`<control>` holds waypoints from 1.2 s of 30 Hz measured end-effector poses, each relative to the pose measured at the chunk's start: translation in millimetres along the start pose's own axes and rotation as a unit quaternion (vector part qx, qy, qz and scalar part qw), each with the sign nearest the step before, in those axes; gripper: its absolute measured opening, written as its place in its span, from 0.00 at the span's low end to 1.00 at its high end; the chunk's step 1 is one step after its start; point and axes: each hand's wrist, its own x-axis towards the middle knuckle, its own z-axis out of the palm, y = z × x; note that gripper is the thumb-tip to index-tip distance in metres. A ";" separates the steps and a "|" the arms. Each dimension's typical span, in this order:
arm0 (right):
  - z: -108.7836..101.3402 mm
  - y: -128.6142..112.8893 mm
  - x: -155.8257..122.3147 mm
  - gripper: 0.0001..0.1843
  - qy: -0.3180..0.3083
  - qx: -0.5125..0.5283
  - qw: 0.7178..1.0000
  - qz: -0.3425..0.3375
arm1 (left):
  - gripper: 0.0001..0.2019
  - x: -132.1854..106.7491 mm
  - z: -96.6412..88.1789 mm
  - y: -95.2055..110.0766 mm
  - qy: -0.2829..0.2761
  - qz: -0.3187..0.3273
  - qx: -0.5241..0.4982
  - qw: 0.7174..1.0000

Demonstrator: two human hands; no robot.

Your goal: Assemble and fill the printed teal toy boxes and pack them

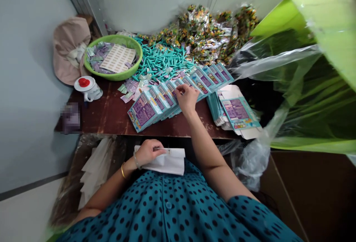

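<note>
My left hand (pixel 150 152) is closed on a folded white paper sheet (pixel 172 162), held flat in front of my shirt below the table edge. A small pale mark shows on the sheet near my fingertips. My right hand (pixel 187 98) hovers over or touches a leaning row of teal and purple printed boxes (pixel 143 111). Its thumb and fingertips are pinched together above the middle of the row. Whatever lies between them is too small or hidden to name. The boxes overlap each other slantwise across the table.
Flattened boxes (pixel 236 108) are stacked on the right. Behind the row lie teal sticks (pixel 167 58), small sachets (pixel 130 86) and bagged yellow-green pieces (pixel 200 30). A green basket (pixel 116 75), lidded mug (pixel 93 92) and pink cap (pixel 63 52) stand left. White sheets (pixel 96 167) lie lower left.
</note>
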 end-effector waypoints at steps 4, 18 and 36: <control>-23.9 -4.3 -9.7 0.21 0.069 -0.083 0.994 -0.001 | 0.10 0.6 -3.8 -0.2 0.057 0.045 0.066 0.995; -98.9 53.5 -165.9 0.14 -0.342 0.171 0.924 -0.013 | 0.12 20.7 -12.6 21.3 0.100 0.027 0.182 0.978; -99.2 84.8 -159.9 0.12 -0.274 0.145 0.940 -0.139 | 0.12 45.2 17.1 38.2 -0.056 -0.060 0.075 0.994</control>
